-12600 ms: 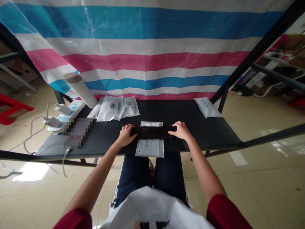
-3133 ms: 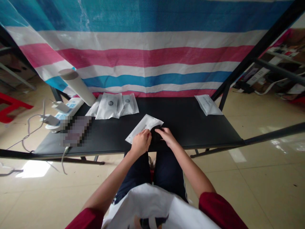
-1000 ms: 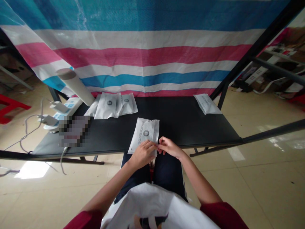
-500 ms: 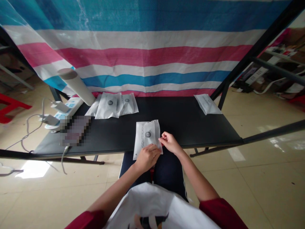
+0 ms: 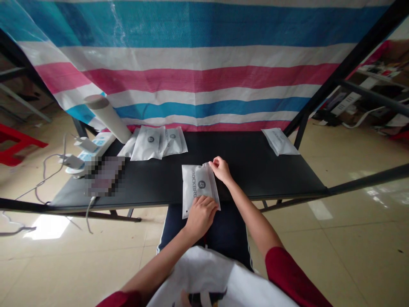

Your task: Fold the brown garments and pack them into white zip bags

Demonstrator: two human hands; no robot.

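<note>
A frosted white pouch (image 5: pixel 202 184) with dark lettering and a round logo lies at the front edge of the black table (image 5: pixel 236 162), its lower part reaching past the edge. My left hand (image 5: pixel 202 213) is closed on the pouch's lower part, fingers bent over its surface near the lower right corner. At the pouch's upper right corner, my right hand (image 5: pixel 220 168) pinches the edge between thumb and fingertips. What is inside the pouch cannot be made out.
Similar pouches (image 5: pixel 148 143) lie at the back left beside a leaning white bottle (image 5: pixel 110 119). A power strip (image 5: pixel 99 147) with plugs and a blurred phone (image 5: pixel 107 175) are at the left. Another pouch (image 5: pixel 280 142) lies at the back right. A striped sheet (image 5: pixel 198 55) hangs behind.
My right hand has moved up along the pouch's right edge to its top corner. My left hand stays at the lower part. The view has shifted slightly.
</note>
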